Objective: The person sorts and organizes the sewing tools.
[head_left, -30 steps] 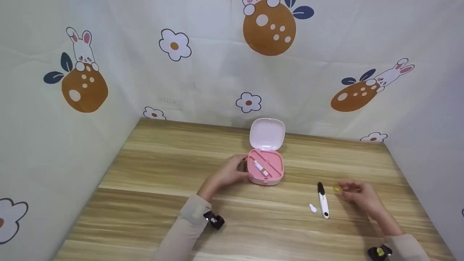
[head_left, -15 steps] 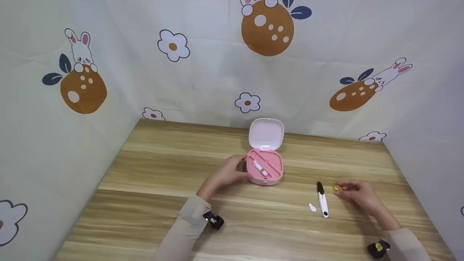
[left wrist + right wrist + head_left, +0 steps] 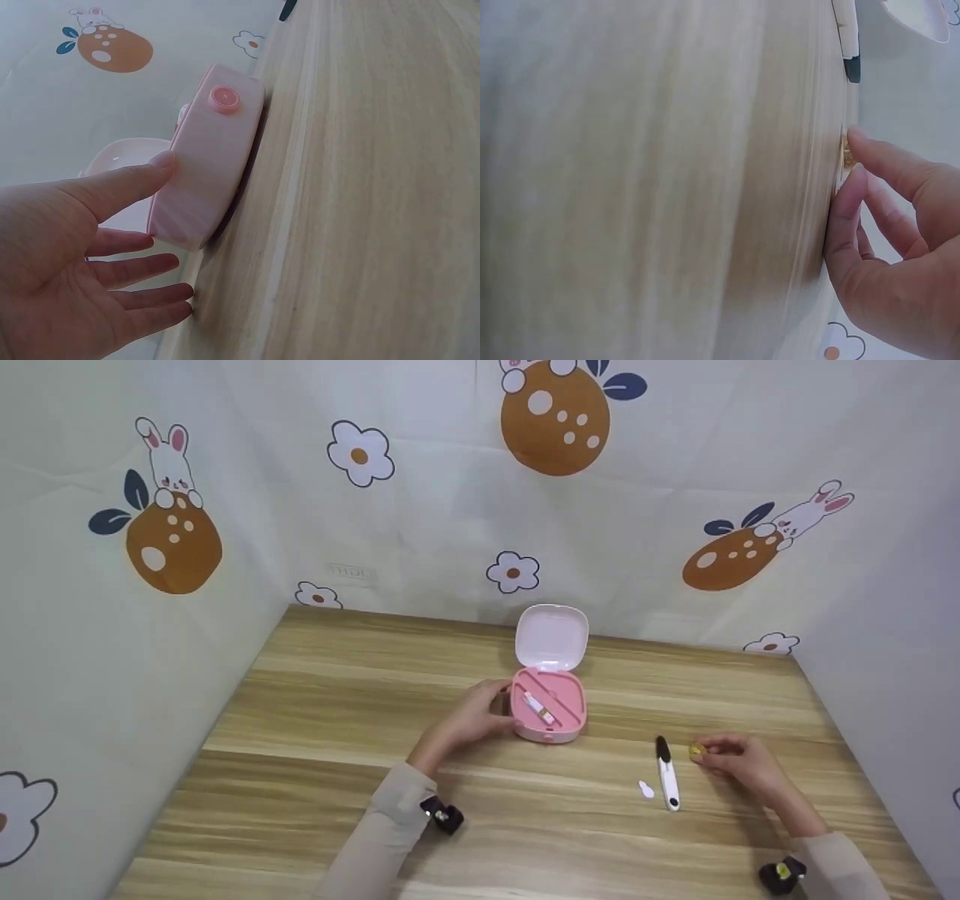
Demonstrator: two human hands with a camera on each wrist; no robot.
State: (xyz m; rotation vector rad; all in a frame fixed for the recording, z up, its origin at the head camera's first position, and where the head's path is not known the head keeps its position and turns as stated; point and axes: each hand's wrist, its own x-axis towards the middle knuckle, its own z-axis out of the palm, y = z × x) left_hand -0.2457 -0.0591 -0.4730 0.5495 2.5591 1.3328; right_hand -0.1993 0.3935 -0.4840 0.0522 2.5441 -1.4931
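A pink box (image 3: 548, 735) stands on the table with its pale lid (image 3: 553, 636) raised. In its pink tray (image 3: 564, 697) a small white stick-like piece with a gold band (image 3: 539, 709) lies slantwise. My left hand (image 3: 476, 712) is at the box's left side; the left wrist view shows the thumb (image 3: 139, 184) touching the rim and the other fingers spread out straight. Low over the table on the right, my right hand (image 3: 744, 765) pinches a small round gold-yellow piece (image 3: 697, 751) between thumb and fingertips; its glittery edge (image 3: 849, 155) shows in the right wrist view.
A slim white tool with a black end (image 3: 668, 780) lies just left of my right hand. Beside it is a small flat white piece (image 3: 646, 790). Printed cloth walls (image 3: 420, 525) border the wooden table (image 3: 322, 810) at the back and sides.
My right hand has shifted very slightly left, its fingertips now closer around the gold-yellow piece. The left hand and the box have stayed put.
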